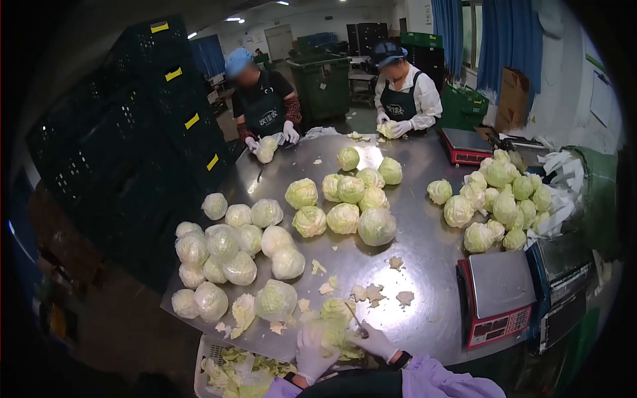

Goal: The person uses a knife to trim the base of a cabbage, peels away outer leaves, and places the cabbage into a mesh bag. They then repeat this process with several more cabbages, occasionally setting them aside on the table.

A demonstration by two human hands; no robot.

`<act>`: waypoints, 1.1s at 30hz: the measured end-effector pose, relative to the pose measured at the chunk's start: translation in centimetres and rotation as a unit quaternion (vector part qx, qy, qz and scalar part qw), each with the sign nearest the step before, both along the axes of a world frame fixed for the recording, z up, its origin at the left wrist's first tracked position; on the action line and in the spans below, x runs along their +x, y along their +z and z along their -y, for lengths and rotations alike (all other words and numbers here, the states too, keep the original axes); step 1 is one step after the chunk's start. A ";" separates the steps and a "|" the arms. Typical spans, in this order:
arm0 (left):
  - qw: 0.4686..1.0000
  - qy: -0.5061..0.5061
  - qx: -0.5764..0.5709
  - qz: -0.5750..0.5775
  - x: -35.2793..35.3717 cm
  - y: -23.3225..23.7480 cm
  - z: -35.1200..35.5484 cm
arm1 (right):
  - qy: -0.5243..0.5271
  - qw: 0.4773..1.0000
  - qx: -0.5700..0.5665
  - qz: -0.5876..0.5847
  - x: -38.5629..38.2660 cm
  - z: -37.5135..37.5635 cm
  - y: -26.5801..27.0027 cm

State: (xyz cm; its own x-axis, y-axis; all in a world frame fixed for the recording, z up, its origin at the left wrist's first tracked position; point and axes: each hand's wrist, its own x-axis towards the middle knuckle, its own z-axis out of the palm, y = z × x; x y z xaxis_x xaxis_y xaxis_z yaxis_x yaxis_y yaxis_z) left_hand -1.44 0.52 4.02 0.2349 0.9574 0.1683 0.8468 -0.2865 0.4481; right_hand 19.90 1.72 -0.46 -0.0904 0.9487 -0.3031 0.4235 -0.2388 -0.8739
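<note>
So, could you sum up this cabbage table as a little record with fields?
left hand: gloved, holds cabbage
right hand: gloved, grips knife
table: steel, heaped with cabbages, leaf scraps
scales: red, at right
crate: trimmed leaves, below table edge
co-workers: two opposite, each handling a cabbage

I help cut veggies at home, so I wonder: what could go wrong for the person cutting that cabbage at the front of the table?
1. The knife in the right hand is close to the left hand resting on the cabbage. A slip might nick a finger.
2. Round wrapped cabbages sit near the edge of the table. A bump might roll one off.
</note>
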 end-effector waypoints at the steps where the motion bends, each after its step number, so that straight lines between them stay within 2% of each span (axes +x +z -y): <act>1: 1.000 -0.002 -0.010 -0.020 0.2 0.2 0.0 | 0.039 0.999 0.028 0.017 -0.8 0.1 2.0; 4: 0.998 -0.018 -0.009 -0.051 -0.4 -0.3 -0.1 | 0.071 0.992 0.094 0.039 -2.3 0.0 3.5; 5: 1.000 0.015 -0.022 0.008 -0.6 0.0 -0.2 | 0.036 0.992 0.114 0.031 -2.3 0.1 1.2; 7: 0.986 0.078 -0.018 0.144 -0.8 1.0 -0.5 | 0.004 0.999 0.033 -0.027 -1.8 -0.1 0.2; 9: 0.984 0.064 0.042 0.163 -2.8 -2.9 -0.9 | 0.007 0.994 0.109 0.020 -2.1 0.1 -2.5; 10: 0.977 0.085 0.002 0.196 -3.3 -2.9 -0.8 | 0.000 0.994 0.093 -0.065 -2.4 0.0 -3.4; 11: 0.970 0.077 0.002 0.230 -3.9 -3.1 -1.0 | 0.007 0.989 0.127 -0.078 -2.7 0.0 -4.3; 12: 0.962 0.097 -0.038 0.254 -4.9 -4.3 -1.3 | 0.024 0.986 0.166 -0.003 -2.9 -0.1 -4.1; 13: 0.919 0.126 -0.088 0.363 -5.1 -4.4 -1.0 | 0.023 0.994 0.041 -0.097 -3.1 -0.3 -4.0; 14: 0.862 0.150 -0.135 0.466 -5.3 -4.4 -0.9 | 0.017 0.978 -0.082 -0.189 -3.2 -0.3 -3.8; 15: 0.862 0.150 -0.134 0.465 -5.2 -4.0 -0.9 | 0.017 0.978 -0.082 -0.190 -3.0 -0.3 -3.6; 17: 0.693 0.199 -0.168 0.673 -5.4 -2.8 -0.6 | 0.021 0.987 -0.075 -0.142 -2.1 -0.4 -2.9; 18: 0.694 0.200 -0.166 0.672 -5.5 -2.4 -0.6 | 0.023 0.987 -0.074 -0.144 -2.1 -0.6 -1.8; 20: 0.733 0.206 -0.097 0.641 -5.3 -1.6 -0.3 | 0.002 0.973 -0.113 -0.203 -1.6 -1.3 1.7; 21: 0.762 0.190 -0.078 0.614 -4.5 0.1 -0.1 | 0.002 0.978 -0.075 -0.192 -2.2 -1.4 3.5; 22: 0.760 0.190 -0.081 0.616 -4.0 0.9 0.0 | 0.000 0.979 -0.076 -0.190 -3.1 -1.5 5.0; 24: 0.875 0.144 0.007 0.462 -3.4 1.9 -0.1 | 0.043 0.982 0.091 -0.157 -5.1 -1.8 6.9; 25: 0.876 0.141 0.008 0.461 -3.0 2.3 -0.1 | 0.043 0.961 0.266 -0.065 -5.9 -2.4 4.4; 26: 0.817 0.148 -0.031 0.557 -2.7 2.7 -0.1 | 0.041 0.960 0.269 -0.067 -5.5 -2.4 6.2; 27: 0.746 0.154 -0.068 0.644 -2.7 3.0 -0.2 | 0.026 0.983 0.131 -0.124 -4.5 -2.3 8.7; 28: 0.747 0.155 -0.065 0.643 -2.9 3.3 -0.6 | 0.015 0.984 -0.011 -0.178 -3.5 -2.2 10.1; 30: 0.519 0.174 -0.171 0.819 -3.5 4.0 -1.2 | 0.012 0.981 0.029 -0.194 -1.3 -2.2 7.9; 32: 0.501 0.179 -0.200 0.823 -3.7 4.4 -0.9 | 0.006 0.983 0.003 -0.185 0.6 -2.3 7.2; 33: 0.482 0.179 -0.234 0.825 -3.7 4.5 -0.8 | 0.007 0.995 0.091 -0.042 1.2 -2.4 7.2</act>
State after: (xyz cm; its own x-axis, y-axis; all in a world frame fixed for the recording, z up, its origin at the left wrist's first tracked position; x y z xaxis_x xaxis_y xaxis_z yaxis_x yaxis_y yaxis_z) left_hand -5.09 1.33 8.52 -0.0435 0.9108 -0.4106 -0.8162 0.2046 0.5404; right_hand 21.08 4.07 6.72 -0.1214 0.9856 -0.1178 0.3495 -0.0686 -0.9344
